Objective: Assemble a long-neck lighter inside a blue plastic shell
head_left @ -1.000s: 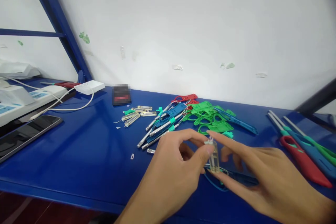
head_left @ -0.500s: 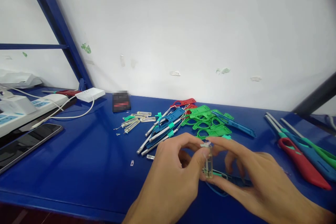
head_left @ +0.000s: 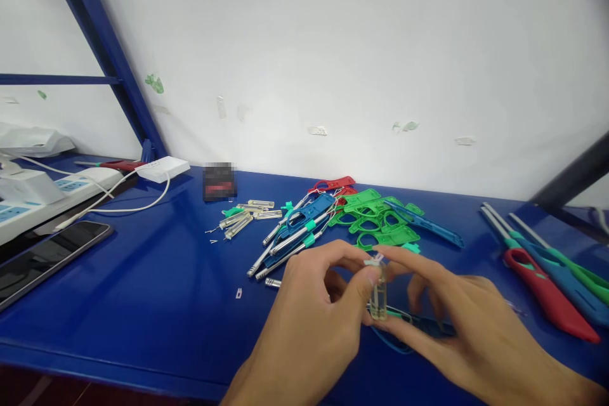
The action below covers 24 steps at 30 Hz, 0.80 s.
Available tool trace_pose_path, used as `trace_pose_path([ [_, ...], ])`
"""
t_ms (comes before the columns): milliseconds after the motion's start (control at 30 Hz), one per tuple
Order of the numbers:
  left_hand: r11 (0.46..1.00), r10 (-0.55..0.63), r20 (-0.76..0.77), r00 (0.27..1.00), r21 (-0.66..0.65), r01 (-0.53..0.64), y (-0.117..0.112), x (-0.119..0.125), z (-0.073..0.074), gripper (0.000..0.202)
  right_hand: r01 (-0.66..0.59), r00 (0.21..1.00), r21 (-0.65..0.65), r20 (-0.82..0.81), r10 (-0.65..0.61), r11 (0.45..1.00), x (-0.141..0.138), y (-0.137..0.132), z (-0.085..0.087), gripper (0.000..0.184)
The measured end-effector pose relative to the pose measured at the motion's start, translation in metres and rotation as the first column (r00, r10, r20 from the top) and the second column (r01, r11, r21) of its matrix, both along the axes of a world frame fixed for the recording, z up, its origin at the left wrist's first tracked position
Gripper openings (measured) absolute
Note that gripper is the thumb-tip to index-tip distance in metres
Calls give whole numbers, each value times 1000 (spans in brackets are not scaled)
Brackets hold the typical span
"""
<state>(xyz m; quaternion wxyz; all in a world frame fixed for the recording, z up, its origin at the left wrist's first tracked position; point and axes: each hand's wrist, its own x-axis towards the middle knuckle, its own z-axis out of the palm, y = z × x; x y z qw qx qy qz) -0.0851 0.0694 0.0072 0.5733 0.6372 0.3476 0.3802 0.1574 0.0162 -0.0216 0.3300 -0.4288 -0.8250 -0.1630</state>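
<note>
Upright between my hands is a clear lighter fuel tank (head_left: 379, 301) with a small whitish fitting at its top. My left hand (head_left: 311, 304) pinches its upper part between thumb and forefinger. From the other side my right hand (head_left: 459, 317) grips it too, the forefinger at the top and the thumb under the base. A blue lighter casing (head_left: 394, 344) with a metal tube lies on the table just below, partly hidden by the fingers. The end of another metal tube (head_left: 273, 283) pokes out beside my left hand.
Several clear fuel tanks (head_left: 238, 226) lie back left, beside blue lighter halves with metal tubes (head_left: 290, 241) and green casings (head_left: 392, 236). Long-nosed lighters (head_left: 547, 292) lie right. A phone (head_left: 52, 260), a power strip (head_left: 66, 190) and a small clip (head_left: 238, 293) are left.
Both hands hold almost the same pose on the fuel tank. The right forefinger has shifted slightly at its top, showing the small fitting more. The view has moved a little.
</note>
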Motion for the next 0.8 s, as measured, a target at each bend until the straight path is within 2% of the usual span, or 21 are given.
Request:
trace_pose_path([
  [167, 1000, -6, 9, 1000, -20, 6, 1, 2, 1, 14, 4, 1000, -26, -29, -5, 1000, -1, 0, -2, 50],
  [333, 998, 19, 13, 1000, -56, -18, 2, 4, 0, 18, -6, 995, -126, -101, -7, 992, -3, -7, -3, 52],
  [433, 995, 4, 21, 1000, -98, -2, 2, 5, -2, 20, -23, 984, -160, -176, -6, 987, -4, -13, -6, 45],
  [600, 980, -72, 45, 996, -182, 79, 0, 9, -3, 26, 9, 964, -122, -262, -41, 992, -6, -17, -11, 34],
  [800, 978, -105, 50, 993, -177, 112, -3, 10, 0, 24, 48, 943, -70, -326, -68, 996, -8, -18, -15, 31],
])
